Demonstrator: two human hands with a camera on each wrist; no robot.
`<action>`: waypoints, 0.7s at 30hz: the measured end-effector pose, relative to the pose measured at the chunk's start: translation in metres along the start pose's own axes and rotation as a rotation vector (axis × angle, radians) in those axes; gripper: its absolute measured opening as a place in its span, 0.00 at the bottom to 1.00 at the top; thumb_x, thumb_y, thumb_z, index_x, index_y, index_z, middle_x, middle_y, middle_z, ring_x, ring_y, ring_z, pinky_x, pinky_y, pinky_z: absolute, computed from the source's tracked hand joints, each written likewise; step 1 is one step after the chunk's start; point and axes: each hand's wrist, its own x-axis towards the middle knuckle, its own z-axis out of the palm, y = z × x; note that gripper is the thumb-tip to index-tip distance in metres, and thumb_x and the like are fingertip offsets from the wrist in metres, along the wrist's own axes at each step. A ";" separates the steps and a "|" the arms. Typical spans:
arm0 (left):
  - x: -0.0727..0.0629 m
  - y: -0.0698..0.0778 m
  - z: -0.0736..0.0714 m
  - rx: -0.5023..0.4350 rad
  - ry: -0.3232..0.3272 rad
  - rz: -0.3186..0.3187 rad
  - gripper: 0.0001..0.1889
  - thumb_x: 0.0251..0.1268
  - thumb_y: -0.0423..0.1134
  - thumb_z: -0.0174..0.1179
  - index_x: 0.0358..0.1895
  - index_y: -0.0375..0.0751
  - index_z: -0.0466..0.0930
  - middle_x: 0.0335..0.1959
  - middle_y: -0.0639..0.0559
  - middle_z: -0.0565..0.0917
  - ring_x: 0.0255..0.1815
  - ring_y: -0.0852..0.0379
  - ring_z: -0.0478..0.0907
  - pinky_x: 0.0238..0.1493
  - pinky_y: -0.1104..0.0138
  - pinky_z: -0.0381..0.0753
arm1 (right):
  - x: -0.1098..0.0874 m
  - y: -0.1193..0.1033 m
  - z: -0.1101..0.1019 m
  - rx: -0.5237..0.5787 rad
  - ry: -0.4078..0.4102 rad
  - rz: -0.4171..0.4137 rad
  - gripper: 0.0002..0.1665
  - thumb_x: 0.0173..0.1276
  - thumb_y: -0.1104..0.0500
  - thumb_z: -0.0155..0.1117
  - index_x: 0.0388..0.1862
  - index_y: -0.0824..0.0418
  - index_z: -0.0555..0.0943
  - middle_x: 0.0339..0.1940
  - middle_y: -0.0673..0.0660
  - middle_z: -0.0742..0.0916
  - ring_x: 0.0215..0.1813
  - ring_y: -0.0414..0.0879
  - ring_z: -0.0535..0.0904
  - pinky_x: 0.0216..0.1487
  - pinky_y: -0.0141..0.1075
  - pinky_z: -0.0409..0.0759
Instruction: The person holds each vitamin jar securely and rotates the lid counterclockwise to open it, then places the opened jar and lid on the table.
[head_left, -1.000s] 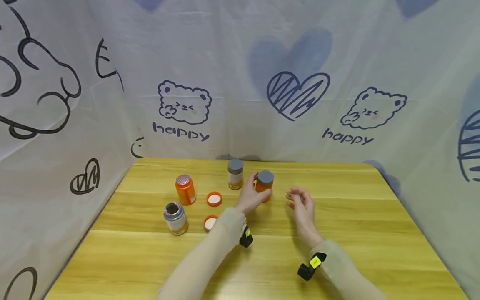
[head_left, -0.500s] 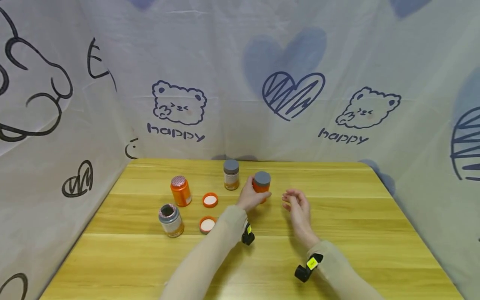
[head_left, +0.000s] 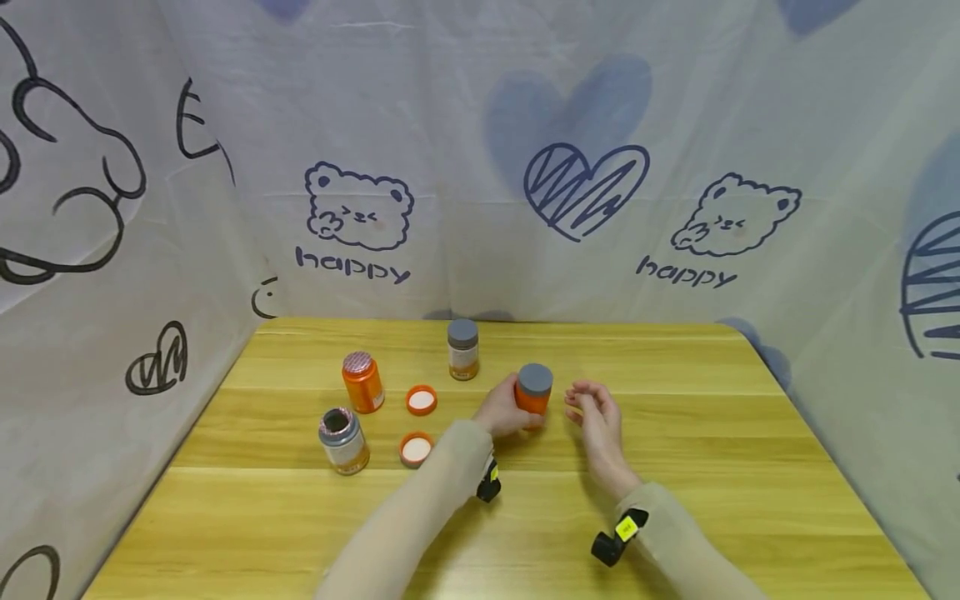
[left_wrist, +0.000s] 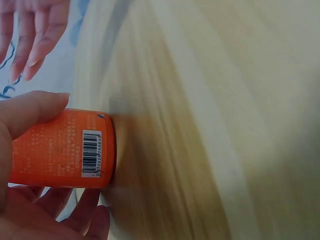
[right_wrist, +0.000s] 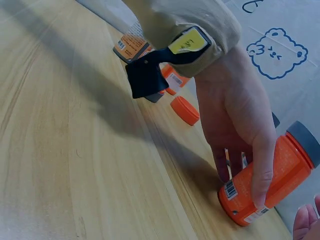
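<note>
Head view: left hand (head_left: 506, 410) grips orange bottle (head_left: 533, 402), long axis upright, cap (head_left: 536, 379) up; right hand (head_left: 599, 423) relaxed.

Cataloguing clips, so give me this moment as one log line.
left hand: grips capped orange bottle | right hand: holds nothing, near it | loose caps: two, on table

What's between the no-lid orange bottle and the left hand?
Head view: an upturned orange-rimmed lid lies between the lidless orange bottle and the left hand.
</note>
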 end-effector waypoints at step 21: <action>-0.046 0.004 -0.023 0.100 -0.085 0.202 0.25 0.61 0.48 0.67 0.57 0.41 0.72 0.43 0.47 0.83 0.37 0.57 0.78 0.42 0.63 0.78 | -0.003 0.000 0.005 0.082 -0.046 0.138 0.14 0.77 0.63 0.44 0.55 0.68 0.71 0.39 0.47 0.83 0.43 0.39 0.82 0.46 0.29 0.81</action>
